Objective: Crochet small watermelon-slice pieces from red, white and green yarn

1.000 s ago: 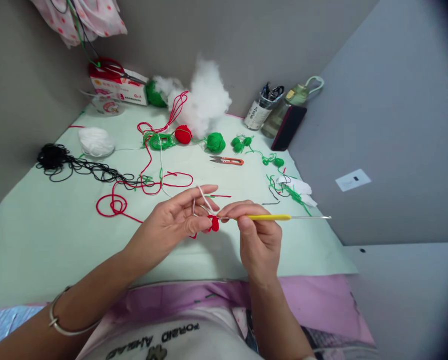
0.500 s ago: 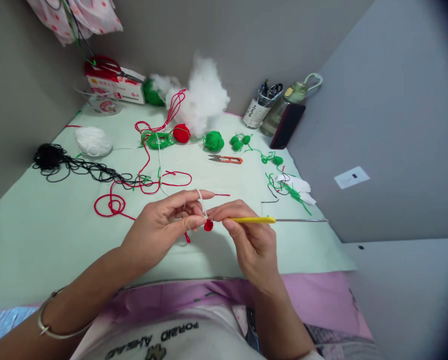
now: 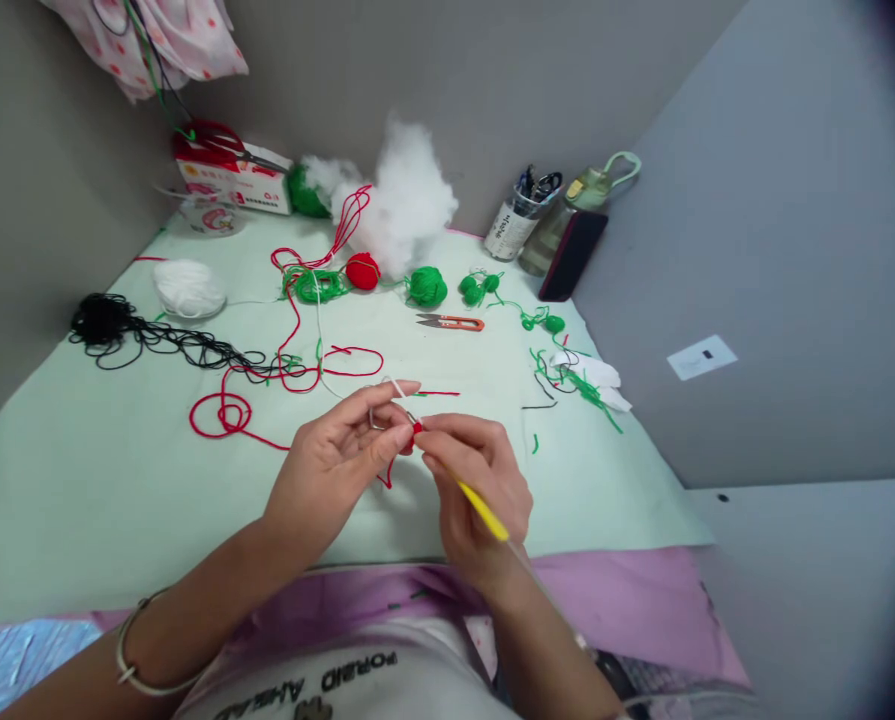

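My left hand (image 3: 342,455) pinches a small red crochet piece (image 3: 416,428) between thumb and fingers, with white yarn (image 3: 396,388) looped over the forefinger. My right hand (image 3: 477,480) grips a yellow-handled crochet hook (image 3: 483,510), its tip at the red piece and its handle slanting down towards my body. Both hands hover just above the pale green table cover (image 3: 79,470), near its front edge. A red yarn tail (image 3: 385,478) hangs below the piece.
Red yarn loops (image 3: 226,412), black yarn (image 3: 117,325), a white yarn ball (image 3: 188,287), green yarn balls (image 3: 426,286), a red ball (image 3: 362,271), orange snips (image 3: 451,322) and white stuffing (image 3: 406,200) lie beyond. A pen cup (image 3: 513,225), bottle (image 3: 567,215) and phone (image 3: 573,255) stand at the back right.
My right hand has turned the crochet hook from pointing sideways right to slanting down towards me. Both hands stay together on the red piece.
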The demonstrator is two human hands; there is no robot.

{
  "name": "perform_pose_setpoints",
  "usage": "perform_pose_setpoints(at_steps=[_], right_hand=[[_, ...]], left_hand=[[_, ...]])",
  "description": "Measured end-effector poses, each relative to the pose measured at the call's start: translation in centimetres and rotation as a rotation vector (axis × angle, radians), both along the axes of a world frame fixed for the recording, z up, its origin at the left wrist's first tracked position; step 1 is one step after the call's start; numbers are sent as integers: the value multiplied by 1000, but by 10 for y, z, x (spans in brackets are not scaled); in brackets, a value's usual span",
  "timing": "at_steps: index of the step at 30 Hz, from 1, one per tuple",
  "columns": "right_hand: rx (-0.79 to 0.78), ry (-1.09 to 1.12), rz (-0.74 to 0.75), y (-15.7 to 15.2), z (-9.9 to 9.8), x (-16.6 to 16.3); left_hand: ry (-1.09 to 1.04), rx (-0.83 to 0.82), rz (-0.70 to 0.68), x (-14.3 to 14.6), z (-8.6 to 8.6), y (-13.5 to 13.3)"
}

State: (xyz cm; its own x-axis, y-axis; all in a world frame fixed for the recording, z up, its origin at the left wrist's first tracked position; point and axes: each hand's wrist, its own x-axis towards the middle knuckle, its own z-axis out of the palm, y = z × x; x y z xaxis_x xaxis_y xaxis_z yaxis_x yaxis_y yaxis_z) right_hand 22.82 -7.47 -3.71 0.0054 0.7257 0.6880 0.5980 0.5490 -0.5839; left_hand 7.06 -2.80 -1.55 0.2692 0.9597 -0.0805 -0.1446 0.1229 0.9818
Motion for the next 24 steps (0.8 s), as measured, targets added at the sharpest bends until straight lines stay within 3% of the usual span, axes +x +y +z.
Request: perform_pose_setpoints(at_steps=[14,17,20,24], right_hand=[[161,-231,-96,0,-14,0],[180,-253,-133,-3,-13,-2],[204,-190,-53,-2,-10,0],[88,64,97,1,-2,6]], left_hand=[[-73,-122,1,3,0,-1],[-195,-229,-110,1,-2,-1],[-320,-380,-237,-3,-4,2],[-331,-432,-248,-7,-2,7]])
